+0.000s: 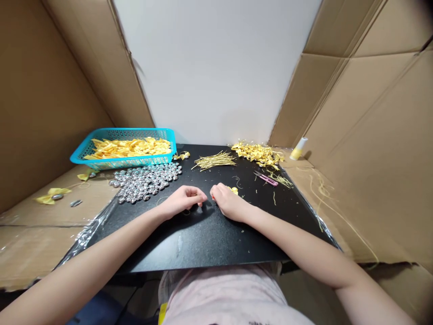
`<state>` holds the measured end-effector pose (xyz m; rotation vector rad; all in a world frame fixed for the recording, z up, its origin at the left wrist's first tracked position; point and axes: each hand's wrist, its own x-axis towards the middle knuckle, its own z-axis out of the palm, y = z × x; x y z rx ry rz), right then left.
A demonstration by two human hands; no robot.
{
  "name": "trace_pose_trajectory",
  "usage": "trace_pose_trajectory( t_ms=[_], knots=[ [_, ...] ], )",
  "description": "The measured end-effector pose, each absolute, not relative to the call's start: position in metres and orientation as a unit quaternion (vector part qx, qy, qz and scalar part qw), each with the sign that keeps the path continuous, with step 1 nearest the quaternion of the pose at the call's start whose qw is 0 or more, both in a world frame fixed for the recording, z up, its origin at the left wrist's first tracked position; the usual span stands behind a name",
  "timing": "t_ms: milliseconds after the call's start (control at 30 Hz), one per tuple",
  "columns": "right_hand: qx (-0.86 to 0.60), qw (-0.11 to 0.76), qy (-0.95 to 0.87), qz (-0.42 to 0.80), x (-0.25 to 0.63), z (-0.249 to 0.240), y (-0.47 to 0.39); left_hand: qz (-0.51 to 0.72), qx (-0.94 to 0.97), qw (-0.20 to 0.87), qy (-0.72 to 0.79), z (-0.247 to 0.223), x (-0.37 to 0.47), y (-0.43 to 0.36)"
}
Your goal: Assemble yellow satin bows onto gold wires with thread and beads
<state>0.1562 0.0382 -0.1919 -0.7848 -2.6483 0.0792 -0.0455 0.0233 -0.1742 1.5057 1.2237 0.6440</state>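
Over the middle of the black tabletop, my left hand (pixel 186 198) is closed, with thumb and forefinger pinched together and pointing right. Thin thread (pixel 162 199) curls on the table beside and under it; what the pinch holds is too small to make out. A short gap away, my right hand (pixel 228 201) is closed, its fingers curled inward. A small orange-red spot shows at its fingertips. Just behind its knuckles a yellow ribbon-like piece (pixel 234 190) sticks out; I cannot tell whether the hand holds it.
A turquoise basket (pixel 123 130) of yellow ribbon pieces stands back left, behind many silver beads (pixel 145 183). Gold twist ties (pixel 215 160), finished-looking yellow bows (pixel 257 153), pink thread snips (pixel 267 178) and a thread spool (pixel 298 149) lie farther back and right. Cardboard walls (pixel 379 113) enclose both sides.
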Motion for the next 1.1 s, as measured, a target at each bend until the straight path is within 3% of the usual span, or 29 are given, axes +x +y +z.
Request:
trace_pose_trajectory(
  t_ms=[433, 600, 733, 867, 1100],
  knots=[
    [-0.243, 0.206, -0.948, 0.004, 0.156, -0.184, 0.030, 0.198, 0.617, 0.584, 0.489, -0.166, -0.042, 0.024],
    [-0.275, 0.356, -0.884, 0.125, 0.171, -0.164, 0.022, 0.303, 0.564, 0.593, 0.489, -0.165, -0.040, 0.021],
    [-0.305, 0.411, -0.828, 0.229, 0.182, -0.140, 0.011, 0.433, 0.554, 0.527, 0.478, -0.150, -0.034, 0.005],
    [-0.290, 0.460, -0.800, 0.252, 0.181, -0.113, -0.004, 0.487, 0.586, 0.457, 0.460, -0.124, -0.027, -0.014],
    [-0.213, 0.627, -0.711, 0.238, 0.167, -0.048, -0.003, 0.582, 0.650, 0.314, 0.376, -0.056, -0.001, -0.008]
  ],
)
